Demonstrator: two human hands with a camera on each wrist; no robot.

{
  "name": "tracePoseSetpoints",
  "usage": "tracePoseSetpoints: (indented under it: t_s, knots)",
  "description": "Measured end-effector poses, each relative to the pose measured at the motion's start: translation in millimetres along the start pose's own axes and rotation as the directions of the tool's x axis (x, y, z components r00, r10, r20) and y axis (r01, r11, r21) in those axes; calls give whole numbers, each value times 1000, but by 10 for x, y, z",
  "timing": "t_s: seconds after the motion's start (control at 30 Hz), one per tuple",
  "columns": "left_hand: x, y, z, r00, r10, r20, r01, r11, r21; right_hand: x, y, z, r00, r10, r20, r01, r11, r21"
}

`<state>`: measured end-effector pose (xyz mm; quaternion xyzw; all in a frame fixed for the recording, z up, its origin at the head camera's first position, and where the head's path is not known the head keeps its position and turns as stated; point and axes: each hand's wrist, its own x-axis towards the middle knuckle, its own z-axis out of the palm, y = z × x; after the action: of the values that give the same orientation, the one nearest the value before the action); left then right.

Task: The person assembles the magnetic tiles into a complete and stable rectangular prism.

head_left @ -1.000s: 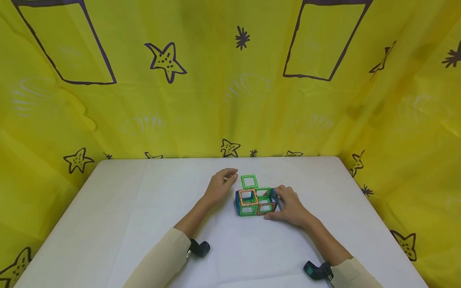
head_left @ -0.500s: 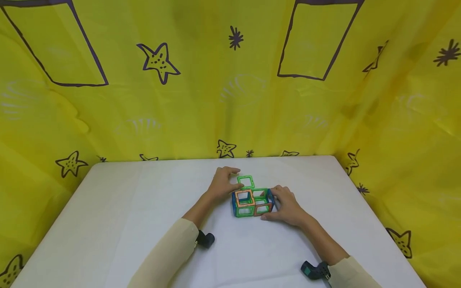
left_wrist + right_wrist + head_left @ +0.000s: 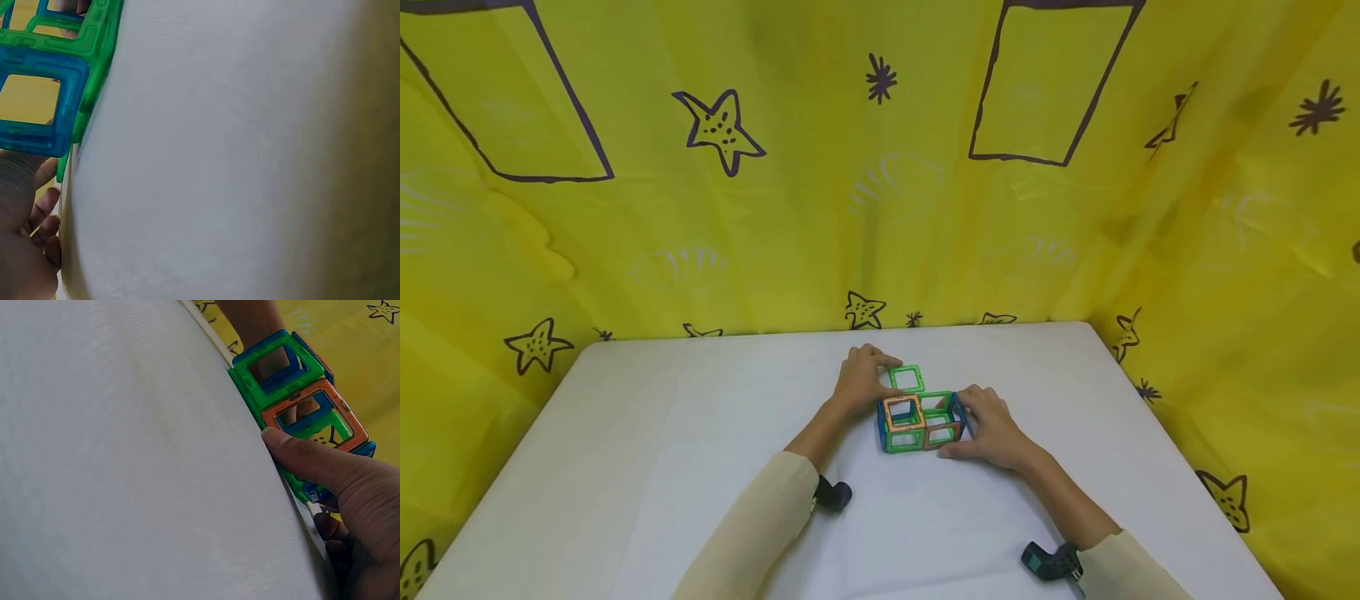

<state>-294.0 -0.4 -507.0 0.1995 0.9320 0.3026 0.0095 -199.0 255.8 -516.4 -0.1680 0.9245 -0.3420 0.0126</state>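
On the white table, a box-like build of magnetic tiles [image 3: 905, 430] has green, blue and orange square frames. Its right end is gripped by my right hand [image 3: 996, 433], thumb along the front and fingers behind. In the right wrist view that thumb [image 3: 306, 453] presses by the lower edge of an orange tile [image 3: 351, 419]. A loose green square tile [image 3: 918, 377] lies flat just behind the build. My left hand [image 3: 856, 383] pinches it from the left, index finger at the far edge and thumb at the near edge. A blue tile [image 3: 75, 94] partly hides this in the left wrist view.
A yellow curtain [image 3: 805, 225] with drawn stars hangs behind the table [image 3: 715, 417] and along its sides. Dark wrist cameras sit at both cuffs, the left one [image 3: 833, 494] and the right one [image 3: 1051, 562].
My left hand has come in to the loose green tile, its thumb and index finger now at the tile's edges. The right hand keeps its grip on the build. The head view has shifted slightly.
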Motion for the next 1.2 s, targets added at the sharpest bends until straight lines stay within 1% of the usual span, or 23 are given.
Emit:
tracePoseSetpoints:
  t_s: [0.17,0.33,0.43,0.53,0.6,0.73,0.87,1.1,1.2]
  knots:
    - [-1,-6,15,1000,-13,-7,13,1000,-9,-1,1,4,1000,2,-5,-2,1000,7]
    - [-30,0,-5,1000,-30,-4,30,999,-36,-5,-1,13,1000,-3,-7,3,1000,6]
    - [-55,-9,-32,999,-35,-15,33,995,-99,-2,2,17,1000,1,-7,-1,1000,4]
    - [-82,-25,-65,999,-39,-34,32,985,-171,2,3,23,1000,1,-3,-1,1000,1]
    - [-93,-32,-86,998,-35,-45,25,978,-205,4,1,23,1000,1,0,-1,1000,-5]
    - [-104,-37,-129,998,-5,-64,-10,972,-236,-2,-3,3,1000,17,0,-17,1000,-15]
    - [-133,-22,-202,996,18,-93,-41,966,-256,3,-12,-18,1000,15,-2,-15,1000,-21]
    - [-213,88,-316,988,65,-140,-106,946,-306,-1,-17,-23,1000,-4,-13,3,1000,-19]
    - [-261,170,-336,989,71,-129,-109,939,-325,8,-21,-1,1000,-9,-7,8,1000,-12]
